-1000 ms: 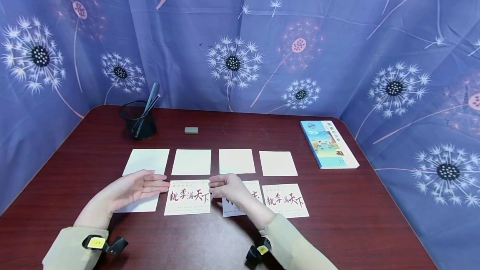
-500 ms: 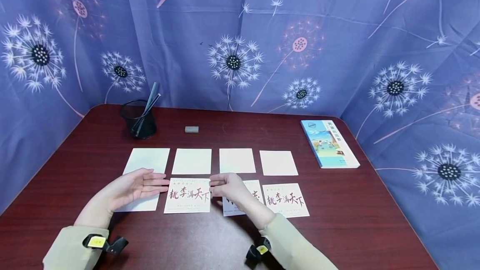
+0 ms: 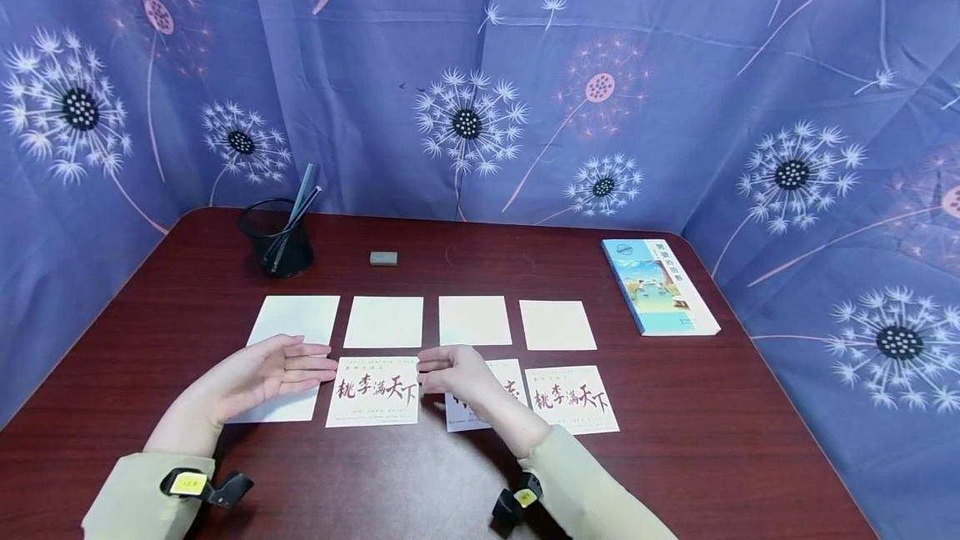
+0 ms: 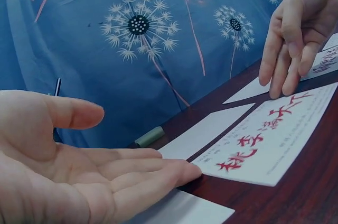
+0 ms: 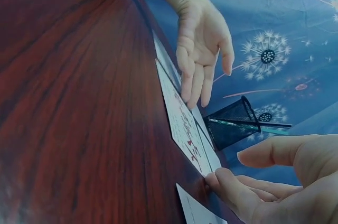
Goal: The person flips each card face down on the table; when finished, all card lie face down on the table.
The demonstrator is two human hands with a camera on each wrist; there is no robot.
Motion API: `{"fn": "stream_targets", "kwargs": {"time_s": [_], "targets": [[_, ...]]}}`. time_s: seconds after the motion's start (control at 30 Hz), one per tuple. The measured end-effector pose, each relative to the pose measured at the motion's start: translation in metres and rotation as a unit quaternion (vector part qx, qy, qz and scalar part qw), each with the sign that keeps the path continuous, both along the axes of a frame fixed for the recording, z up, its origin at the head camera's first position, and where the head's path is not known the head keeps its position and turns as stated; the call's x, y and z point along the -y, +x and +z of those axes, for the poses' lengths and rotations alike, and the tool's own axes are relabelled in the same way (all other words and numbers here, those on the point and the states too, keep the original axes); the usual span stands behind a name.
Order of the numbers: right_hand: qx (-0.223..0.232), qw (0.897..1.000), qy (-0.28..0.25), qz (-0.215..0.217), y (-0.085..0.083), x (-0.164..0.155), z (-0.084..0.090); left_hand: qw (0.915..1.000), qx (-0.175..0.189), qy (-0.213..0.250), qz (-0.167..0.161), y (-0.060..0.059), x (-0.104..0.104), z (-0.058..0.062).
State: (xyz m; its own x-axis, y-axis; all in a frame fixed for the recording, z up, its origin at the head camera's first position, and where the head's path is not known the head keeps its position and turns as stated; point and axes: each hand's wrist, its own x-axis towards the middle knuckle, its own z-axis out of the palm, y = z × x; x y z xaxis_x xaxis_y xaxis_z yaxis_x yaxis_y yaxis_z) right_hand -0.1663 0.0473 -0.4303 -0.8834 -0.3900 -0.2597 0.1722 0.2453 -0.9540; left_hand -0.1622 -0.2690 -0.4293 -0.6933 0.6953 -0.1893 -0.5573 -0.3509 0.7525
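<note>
A printed card (image 3: 372, 391) with red and black calligraphy lies flat on the dark red table (image 3: 675, 440), second in the near row. My left hand (image 3: 315, 367) stands on edge with straight fingers, its fingertips at the card's left edge, over a blank card (image 3: 277, 408). From the other side, my right hand (image 3: 431, 369) touches the card's right edge with relaxed fingers and covers part of a second printed card (image 3: 504, 382). The left wrist view shows my left hand (image 4: 158, 174) flat beside the card (image 4: 269, 145). Neither hand grips anything.
Several blank white cards (image 3: 474, 321) form the far row; a third printed card (image 3: 572, 399) lies at the near right. A black mesh pen holder (image 3: 275, 238) and a grey eraser (image 3: 383, 257) sit at the back left, a book (image 3: 657, 286) at the right. Blue dandelion curtains surround the table.
</note>
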Motion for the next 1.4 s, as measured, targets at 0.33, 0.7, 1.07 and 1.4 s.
{"fn": "stream_targets", "kwargs": {"time_s": [0.33,0.7,1.07,1.4], "targets": [[-0.005,1.0,0.004,0.005,0.001,0.001,-0.003,0.9996,-0.016,0.021,-0.003,0.0,0.0,-0.003],[-0.011,1.0,0.006,-0.003,-0.001,0.002,-0.005,0.9997,-0.009,0.022,0.011,-0.001,0.0,-0.004],[-0.017,1.0,0.003,0.001,0.003,0.002,-0.001,0.9975,0.008,0.07,-0.003,-0.001,-0.005,-0.005],[-0.032,0.999,0.008,-0.009,0.006,0.006,0.002,0.9884,0.045,0.143,-0.024,-0.006,-0.013,-0.01]]}}
